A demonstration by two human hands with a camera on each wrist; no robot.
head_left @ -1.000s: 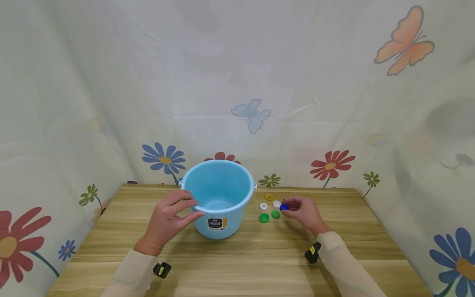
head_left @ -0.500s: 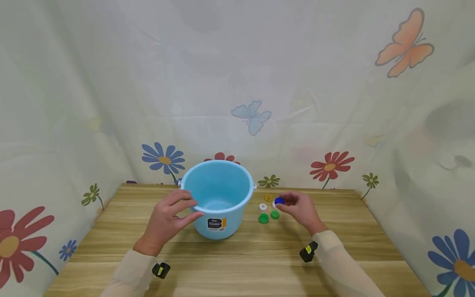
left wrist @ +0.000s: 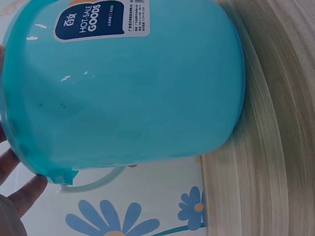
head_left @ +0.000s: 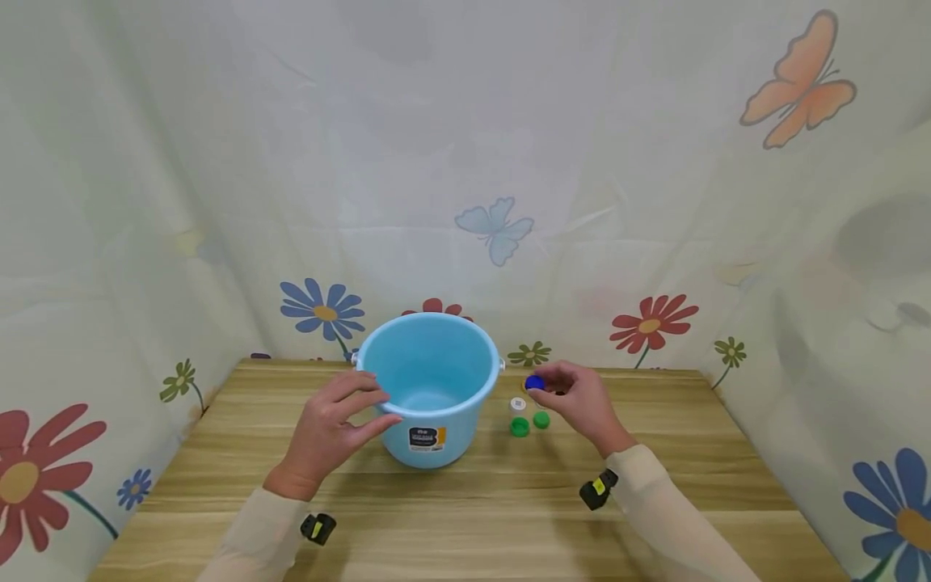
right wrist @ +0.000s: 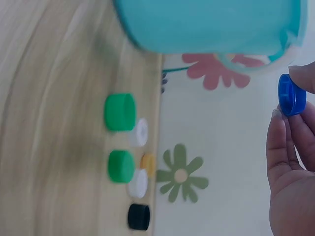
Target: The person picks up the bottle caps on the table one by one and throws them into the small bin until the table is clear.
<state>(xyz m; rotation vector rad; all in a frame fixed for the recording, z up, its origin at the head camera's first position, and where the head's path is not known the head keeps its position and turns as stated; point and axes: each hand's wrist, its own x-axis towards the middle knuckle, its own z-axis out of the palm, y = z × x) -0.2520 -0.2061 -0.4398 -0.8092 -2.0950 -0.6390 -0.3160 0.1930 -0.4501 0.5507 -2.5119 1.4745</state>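
Observation:
A light blue bucket (head_left: 429, 440) with a label stands upright on the wooden table. My left hand (head_left: 327, 424) holds its near-left rim, fingertips over the edge and thumb on the outside. In the left wrist view the bucket (left wrist: 133, 98) fills most of the picture, and only some fingers show at the rim. To the right of the bucket, my right hand (head_left: 582, 400) pinches a blue bottle cap (head_left: 534, 382) between thumb and fingers. The right wrist view shows this blue cap (right wrist: 291, 95) raised off the table, its hollow side partly visible.
Several bottle caps lie on the table right of the bucket: green caps (right wrist: 120, 112), white caps (right wrist: 138, 183), a yellow cap (right wrist: 147, 164) and a black cap (right wrist: 139, 217). A flower-printed curtain (head_left: 407, 202) hangs behind the table's back edge.
My right hand has lifted the blue cap and carried it left, toward the bucket, passing over the other caps. My left hand has stayed at the bucket's rim.

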